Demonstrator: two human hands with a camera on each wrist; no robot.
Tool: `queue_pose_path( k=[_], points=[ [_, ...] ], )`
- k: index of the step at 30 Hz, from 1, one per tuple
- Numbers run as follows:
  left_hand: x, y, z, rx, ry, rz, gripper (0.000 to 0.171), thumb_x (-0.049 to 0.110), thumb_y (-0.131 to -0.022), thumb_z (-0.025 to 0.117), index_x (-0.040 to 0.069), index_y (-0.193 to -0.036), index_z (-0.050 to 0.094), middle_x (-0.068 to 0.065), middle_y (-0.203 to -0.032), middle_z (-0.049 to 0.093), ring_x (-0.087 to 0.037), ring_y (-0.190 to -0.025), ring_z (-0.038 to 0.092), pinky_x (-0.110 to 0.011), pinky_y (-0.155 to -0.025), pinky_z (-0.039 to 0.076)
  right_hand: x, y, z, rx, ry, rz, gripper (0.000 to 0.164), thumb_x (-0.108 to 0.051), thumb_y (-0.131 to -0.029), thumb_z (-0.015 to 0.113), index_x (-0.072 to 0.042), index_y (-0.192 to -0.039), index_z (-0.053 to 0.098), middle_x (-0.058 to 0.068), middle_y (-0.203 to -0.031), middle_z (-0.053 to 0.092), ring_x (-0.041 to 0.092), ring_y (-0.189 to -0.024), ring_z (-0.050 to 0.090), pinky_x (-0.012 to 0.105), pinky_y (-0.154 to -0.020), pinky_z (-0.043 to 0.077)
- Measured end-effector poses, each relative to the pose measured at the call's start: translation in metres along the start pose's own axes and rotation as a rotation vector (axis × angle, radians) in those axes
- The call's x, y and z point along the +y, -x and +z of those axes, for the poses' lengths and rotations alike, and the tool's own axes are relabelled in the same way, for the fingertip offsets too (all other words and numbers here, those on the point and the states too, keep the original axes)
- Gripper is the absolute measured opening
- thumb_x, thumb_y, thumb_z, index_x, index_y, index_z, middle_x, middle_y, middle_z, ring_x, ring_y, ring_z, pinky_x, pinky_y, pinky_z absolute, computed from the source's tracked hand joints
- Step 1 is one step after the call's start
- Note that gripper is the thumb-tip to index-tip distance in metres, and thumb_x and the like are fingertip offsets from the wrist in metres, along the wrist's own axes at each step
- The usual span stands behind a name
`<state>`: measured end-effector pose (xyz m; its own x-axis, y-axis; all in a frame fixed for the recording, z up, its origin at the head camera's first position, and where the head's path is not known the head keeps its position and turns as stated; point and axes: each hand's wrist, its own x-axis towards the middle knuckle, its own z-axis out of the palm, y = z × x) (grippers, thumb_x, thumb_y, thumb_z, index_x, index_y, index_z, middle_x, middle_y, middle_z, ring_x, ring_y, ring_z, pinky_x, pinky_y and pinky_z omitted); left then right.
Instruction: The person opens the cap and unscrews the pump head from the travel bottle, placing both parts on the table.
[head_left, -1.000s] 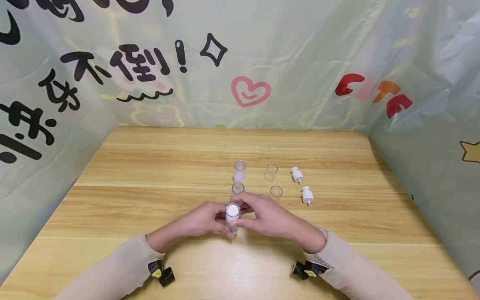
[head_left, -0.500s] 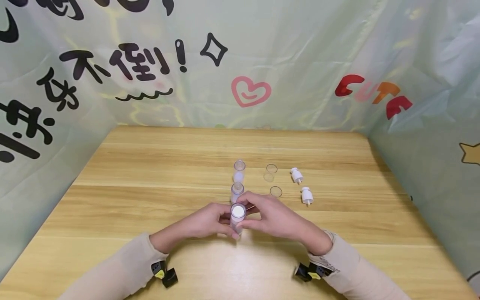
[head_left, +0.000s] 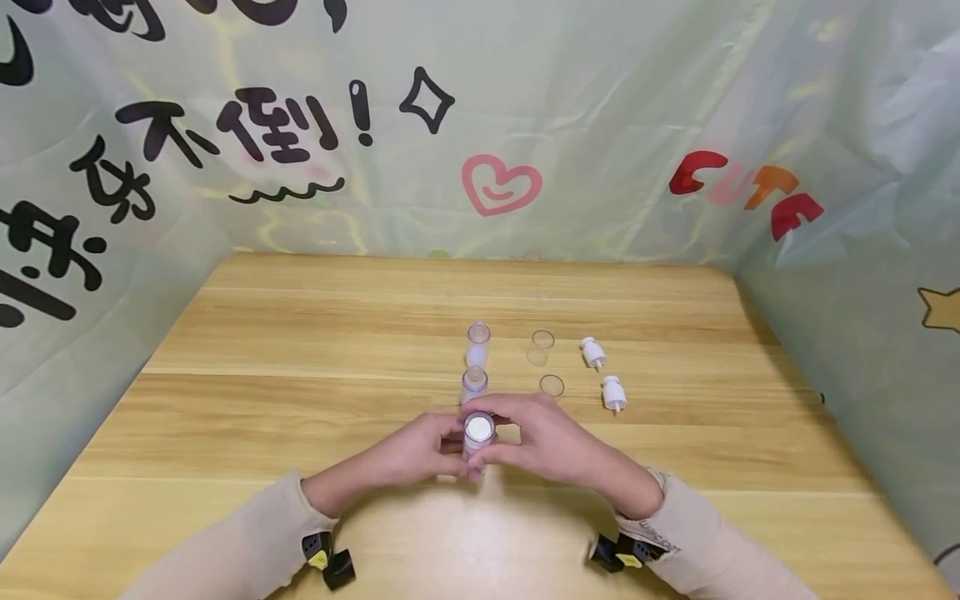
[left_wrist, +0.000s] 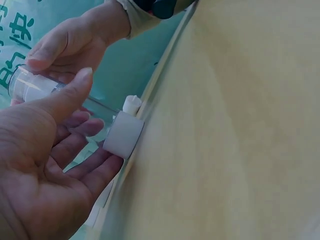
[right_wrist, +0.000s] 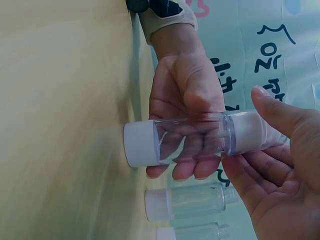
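Note:
A clear pump bottle [right_wrist: 192, 140] with a white base stands upright over the near middle of the table, held between both hands. My left hand [head_left: 408, 450] grips its body low down, thumb on one side and fingers behind it. My right hand [head_left: 543, 437] holds the clear cap [right_wrist: 227, 132] at the top, over the white pump head [head_left: 478, 429], with thumb and fingers on opposite sides. In the left wrist view the white base [left_wrist: 124, 135] sits low by the left fingertips, close over the table.
Just beyond the hands, two clear bottles [head_left: 477, 335] [head_left: 474, 382] stand in a row. To their right are two clear caps [head_left: 543, 340] [head_left: 552, 386], then two white pump heads [head_left: 593, 353] [head_left: 614, 393] lying on the wooden table [head_left: 300, 333]. A printed curtain [head_left: 585, 100] encloses the table.
Both hands and the bottle have shifted slightly to the right. The right fingers now reach a little further across behind the cap. Everything else on the table stays put.

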<state>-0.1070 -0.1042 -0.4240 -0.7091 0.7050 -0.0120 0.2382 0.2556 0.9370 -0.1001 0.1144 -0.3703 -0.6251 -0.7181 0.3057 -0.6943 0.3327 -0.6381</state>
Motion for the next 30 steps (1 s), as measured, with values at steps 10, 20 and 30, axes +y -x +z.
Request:
queue_pose_path(
  k=[10,20,30],
  points=[
    [-0.002,0.0019,0.0018,0.012,-0.065,0.03,0.023,0.018,-0.085,0.078,0.009,-0.104,0.069,0.002,-0.101,0.072,-0.008,-0.098,0.066,-0.023,-0.088,0.053,-0.0028,0.0013,0.0025,0.001,0.025,0.008,0.047,-0.034,-0.086,0.074,-0.013,-0.127,0.063,-0.003,-0.119,0.068,0.01,-0.11,0.062,0.028,-0.094,0.051],
    [-0.0023,0.0026,0.0009,0.013,-0.072,0.038,0.022,0.018,-0.085,0.078,0.01,-0.103,0.068,0.002,-0.1,0.072,-0.008,-0.095,0.067,-0.023,-0.085,0.054,0.0002,0.0012,0.0069,0.02,0.054,-0.077,0.04,-0.029,-0.09,0.071,-0.011,-0.124,0.061,-0.001,-0.115,0.069,0.011,-0.106,0.065,0.023,-0.092,0.051],
    [-0.0014,0.0028,0.0002,0.015,-0.11,0.034,0.022,0.022,-0.084,0.079,0.015,-0.103,0.07,0.005,-0.101,0.072,-0.007,-0.095,0.067,-0.023,-0.086,0.054,0.0,0.0026,0.0069,0.035,0.121,-0.128,0.039,-0.029,-0.09,0.071,-0.01,-0.123,0.062,-0.001,-0.111,0.07,0.01,-0.101,0.066,0.02,-0.087,0.053]
  ],
)
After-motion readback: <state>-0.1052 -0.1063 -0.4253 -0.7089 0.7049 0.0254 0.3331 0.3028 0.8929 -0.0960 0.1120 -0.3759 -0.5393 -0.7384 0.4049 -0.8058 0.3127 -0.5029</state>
